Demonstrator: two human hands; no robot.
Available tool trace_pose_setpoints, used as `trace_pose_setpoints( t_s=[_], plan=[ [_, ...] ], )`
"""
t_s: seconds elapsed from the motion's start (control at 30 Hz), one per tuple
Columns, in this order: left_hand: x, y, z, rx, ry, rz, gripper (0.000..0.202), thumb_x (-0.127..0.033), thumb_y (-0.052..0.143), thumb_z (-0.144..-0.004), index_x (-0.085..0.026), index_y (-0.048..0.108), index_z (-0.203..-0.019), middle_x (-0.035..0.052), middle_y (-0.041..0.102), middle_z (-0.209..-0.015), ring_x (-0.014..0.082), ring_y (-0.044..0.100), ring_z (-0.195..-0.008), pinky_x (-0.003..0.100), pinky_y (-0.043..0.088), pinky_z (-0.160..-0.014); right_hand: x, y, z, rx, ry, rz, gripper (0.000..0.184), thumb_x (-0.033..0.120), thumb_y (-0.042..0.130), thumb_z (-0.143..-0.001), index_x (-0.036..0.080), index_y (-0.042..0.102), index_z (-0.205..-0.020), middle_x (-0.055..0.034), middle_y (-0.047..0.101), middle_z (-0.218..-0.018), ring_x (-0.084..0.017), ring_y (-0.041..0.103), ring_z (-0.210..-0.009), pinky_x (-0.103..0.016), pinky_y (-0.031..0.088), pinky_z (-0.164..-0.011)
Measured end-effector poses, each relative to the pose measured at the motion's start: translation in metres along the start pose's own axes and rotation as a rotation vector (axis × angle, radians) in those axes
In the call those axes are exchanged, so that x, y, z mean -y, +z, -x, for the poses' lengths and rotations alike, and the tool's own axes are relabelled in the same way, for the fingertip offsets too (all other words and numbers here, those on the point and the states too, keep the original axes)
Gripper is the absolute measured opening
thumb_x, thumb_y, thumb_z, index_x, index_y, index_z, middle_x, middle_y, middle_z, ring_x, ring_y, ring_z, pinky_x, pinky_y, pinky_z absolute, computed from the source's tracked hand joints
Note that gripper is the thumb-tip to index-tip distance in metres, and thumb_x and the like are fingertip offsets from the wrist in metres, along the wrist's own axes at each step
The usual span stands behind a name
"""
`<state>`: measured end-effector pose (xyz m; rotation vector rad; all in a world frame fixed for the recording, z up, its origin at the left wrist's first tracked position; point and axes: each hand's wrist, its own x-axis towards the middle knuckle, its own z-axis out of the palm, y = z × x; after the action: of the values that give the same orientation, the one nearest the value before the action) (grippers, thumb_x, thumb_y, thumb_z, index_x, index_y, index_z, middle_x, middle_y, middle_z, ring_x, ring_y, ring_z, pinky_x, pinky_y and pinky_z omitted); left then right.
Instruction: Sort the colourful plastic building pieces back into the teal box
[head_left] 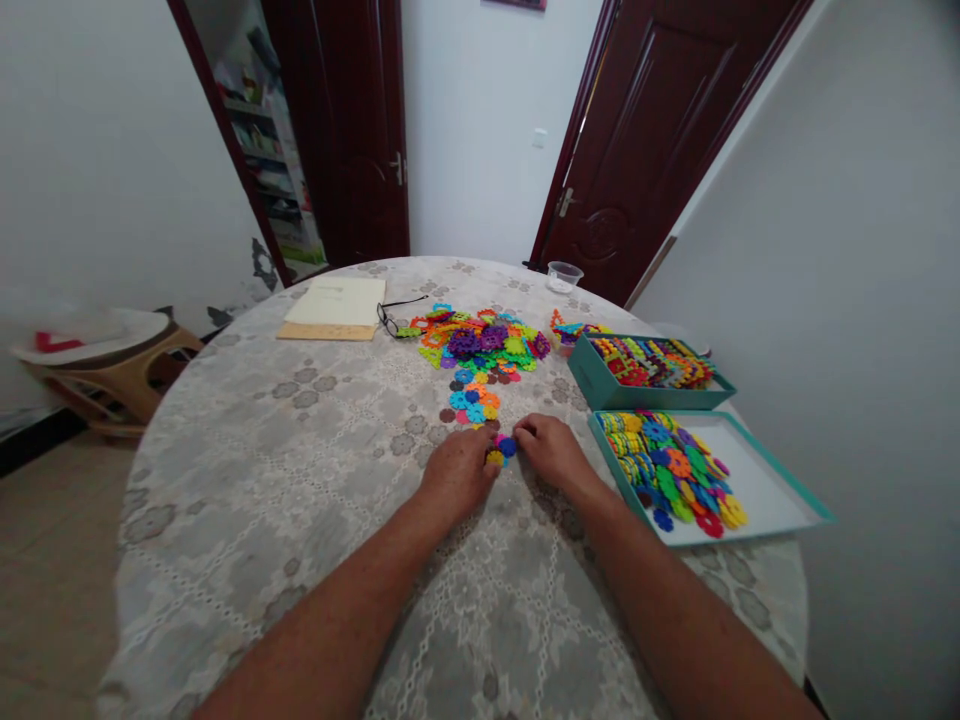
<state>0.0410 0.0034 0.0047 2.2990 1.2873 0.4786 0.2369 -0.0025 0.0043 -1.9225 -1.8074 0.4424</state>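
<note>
A small cluster of discs appears pinched by the left hand between thumb and fingers, presumably to be steadied. The right hand is bunched beside its right edge; whether anything is clamped cannot be told. The loose pile is set beyond on the counter, presumably for access; the cluster lies between both hands.
</note>
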Motion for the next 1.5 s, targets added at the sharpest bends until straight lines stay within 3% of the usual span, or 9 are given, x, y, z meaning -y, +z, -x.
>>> trace_pose_setpoints(
  t_s=[0.23, 0.4, 0.47, 0.57, 0.67, 0.9, 1.17, 1.27, 1.5],
  plan=[
    [-0.004, -0.003, -0.002, 0.054, -0.067, -0.03, 0.034, -0.024, 0.065, -0.092, -0.026, 0.07, -0.126, 0.0087, 0.074, -0.128, 0.0274, 0.066, -0.123, 0.036, 0.05, -0.102, 0.017, 0.011, 0.014, 0.045, -0.106, -0.111, 0.028, 0.018, 0.055, -0.097, 0.02, 0.082, -0.103, -0.0076, 0.081, -0.106, -0.021, 0.073, -0.102, -0.028, 0.049, -0.092],
    [-0.001, -0.002, -0.002, -0.005, -0.038, 0.021, 0.03, -0.023, 0.069, -0.089, -0.023, 0.069, -0.12, 0.0087, 0.071, -0.128, 0.0267, 0.066, -0.12, 0.035, 0.05, -0.098, 0.011, 0.014, 0.017, 0.066, -0.135, -0.297, 0.029, 0.019, 0.056, -0.095, 0.024, 0.08, -0.109, -0.0052, 0.081, -0.11, -0.021, 0.073, -0.106, -0.033, 0.052, -0.098],
    [0.0, -0.001, -0.001, -0.025, -0.031, 0.041, 0.029, -0.022, 0.07, -0.088, -0.024, 0.068, -0.117, 0.008, 0.072, -0.127, 0.0263, 0.066, -0.118, 0.035, 0.05, -0.097, 0.008, 0.014, 0.019, 0.095, -0.107, -0.398, 0.026, 0.022, 0.057, -0.095, 0.024, 0.079, -0.109, -0.0046, 0.08, -0.105, -0.02, 0.074, -0.096, -0.032, 0.056, -0.09],
    [0.001, -0.001, -0.001, -0.017, -0.037, 0.068, 0.027, -0.019, 0.069, -0.088, -0.025, 0.067, -0.114, 0.0052, 0.073, -0.121, 0.0246, 0.067, -0.114, 0.033, 0.049, -0.092, 0.005, 0.014, 0.02, 0.148, 0.034, -0.575, 0.026, 0.028, 0.056, -0.094, 0.022, 0.074, -0.111, -0.0037, 0.077, -0.089, -0.018, 0.07, -0.071, -0.028, 0.055, -0.062],
    [0.0, -0.002, 0.0, 0.005, -0.062, 0.08, 0.022, -0.019, 0.067, -0.089, -0.026, 0.065, -0.111, 0.0037, 0.075, -0.115, 0.0232, 0.068, -0.107, 0.032, 0.047, -0.085, 0.001, 0.016, 0.018, 0.091, 0.122, -0.662, 0.026, 0.031, 0.056, -0.093, 0.02, 0.07, -0.112, -0.0033, 0.074, -0.087, -0.017, 0.069, -0.068, -0.026, 0.054, -0.056],
    [0.003, -0.003, -0.001, -0.006, -0.051, 0.036, 0.013, -0.018, 0.063, -0.091, -0.023, 0.064, -0.103, 0.0042, 0.074, -0.107, 0.0228, 0.066, -0.097, 0.031, 0.042, -0.077, -0.004, 0.02, 0.004, -0.083, 0.054, -0.4, 0.025, 0.03, 0.056, -0.094, 0.021, 0.075, -0.107, -0.0053, 0.078, -0.093, -0.019, 0.071, -0.08, -0.029, 0.055, -0.072],
    [0.007, -0.007, -0.006, -0.024, -0.066, 0.009, 0.005, -0.02, 0.063, -0.092, -0.022, 0.063, -0.096, 0.004, 0.072, -0.099, 0.0218, 0.064, -0.092, 0.031, 0.039, -0.075, 0.012, 0.01, -0.011, -0.027, -0.032, -0.017, 0.024, 0.019, 0.058, -0.094, 0.018, 0.082, -0.093, -0.0093, 0.081, -0.098, -0.023, 0.072, -0.096, -0.03, 0.047, -0.086],
    [0.006, -0.007, -0.007, -0.027, -0.074, -0.009, 0.004, -0.021, 0.063, -0.093, -0.023, 0.064, -0.096, 0.0044, 0.072, -0.1, 0.0225, 0.064, -0.094, 0.031, 0.039, -0.076, 0.013, 0.009, -0.012, 0.003, -0.053, -0.004, 0.025, 0.019, 0.058, -0.095, 0.018, 0.082, -0.093, -0.0093, 0.081, -0.098, -0.022, 0.072, -0.094, -0.029, 0.046, -0.084],
    [0.01, -0.005, -0.008, -0.027, -0.07, 0.012, 0.005, -0.022, 0.065, -0.093, -0.023, 0.065, -0.098, 0.0046, 0.074, -0.101, 0.0228, 0.067, -0.096, 0.031, 0.043, -0.079, 0.017, 0.009, -0.003, 0.052, -0.091, -0.21, 0.023, 0.02, 0.059, -0.096, 0.02, 0.081, -0.091, -0.0046, 0.081, -0.094, -0.019, 0.072, -0.09, -0.027, 0.047, -0.082]
  ],
)
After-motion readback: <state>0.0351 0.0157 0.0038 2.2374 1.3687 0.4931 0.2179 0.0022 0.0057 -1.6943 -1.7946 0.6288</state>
